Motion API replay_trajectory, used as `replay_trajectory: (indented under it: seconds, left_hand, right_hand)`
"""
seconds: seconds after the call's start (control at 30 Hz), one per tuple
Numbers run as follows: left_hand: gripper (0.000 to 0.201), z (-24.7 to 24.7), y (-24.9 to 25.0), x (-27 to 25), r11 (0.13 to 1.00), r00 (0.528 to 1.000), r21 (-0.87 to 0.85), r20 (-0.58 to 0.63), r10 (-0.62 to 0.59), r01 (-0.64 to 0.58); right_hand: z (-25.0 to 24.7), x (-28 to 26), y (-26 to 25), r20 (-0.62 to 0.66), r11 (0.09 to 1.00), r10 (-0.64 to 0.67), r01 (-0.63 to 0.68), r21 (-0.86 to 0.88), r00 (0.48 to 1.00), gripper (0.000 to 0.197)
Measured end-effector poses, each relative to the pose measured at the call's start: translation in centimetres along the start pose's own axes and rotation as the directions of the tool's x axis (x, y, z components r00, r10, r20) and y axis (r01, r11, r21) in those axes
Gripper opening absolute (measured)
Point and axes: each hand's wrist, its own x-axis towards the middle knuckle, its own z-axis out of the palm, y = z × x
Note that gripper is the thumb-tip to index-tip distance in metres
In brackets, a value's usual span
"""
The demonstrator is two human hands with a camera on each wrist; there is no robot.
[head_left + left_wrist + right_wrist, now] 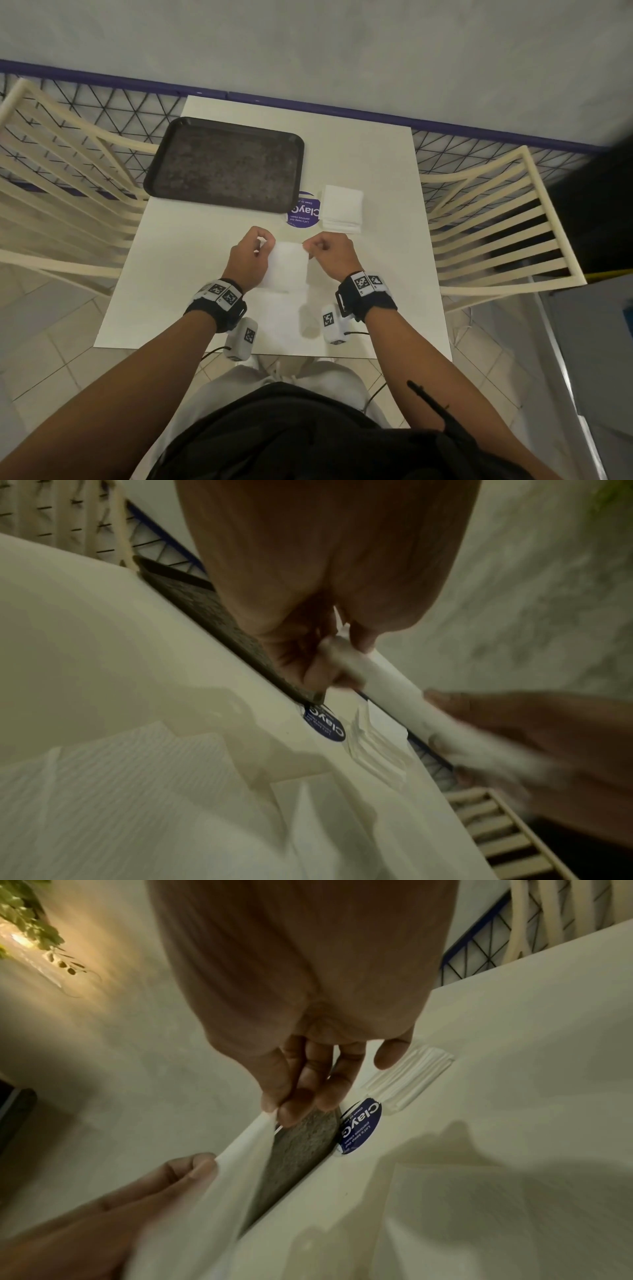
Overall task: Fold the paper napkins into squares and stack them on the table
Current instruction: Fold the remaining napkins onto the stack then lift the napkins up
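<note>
Left hand (249, 257) and right hand (331, 253) are each pinching a top corner of the thin white paper napkin (287, 265), lifting it to fold, just nearer than the stack of folded white napkins (342, 209).

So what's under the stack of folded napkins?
The stack of folded napkins sits on the white table, its left edge overlapping the round purple sticker. The covered part of the sticker can't be seen.

two chairs (72, 192), one tray (224, 164), one sticker (303, 213)
</note>
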Motion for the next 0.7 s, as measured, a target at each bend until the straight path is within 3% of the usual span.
replay_trajectory:
  seconds: [0.13,0.27,0.4,0.7]
  left_hand:
    - [0.007,0.2,0.0,-0.2,0.999,0.999,-0.002,-0.023,0.034,-0.034]
    - [0.009,0.3,0.6,0.1,1.0,0.998,-0.004,-0.054,0.028,-0.028]
    - [0.012,0.5,1.1,0.5,1.0,0.997,-0.009,-0.071,0.022,-0.023]
    - [0.013,1.5,1.2,2.0,0.998,0.995,-0.068,-0.098,-0.023,0.016]
  right_hand:
    - [0.3,0.0,-0.2,-0.051,0.998,0.004,0.0,0.068,0.999,0.021]
    - [0.6,-0.2,-0.6,-0.041,0.995,0.006,-0.002,0.104,0.999,0.005]
    - [0.8,-0.5,-0.6,0.031,0.998,0.047,-0.048,0.044,0.998,0.029]
    - [0.4,0.3,0.6,0.025,0.995,0.03,-0.032,0.092,0.999,0.012]
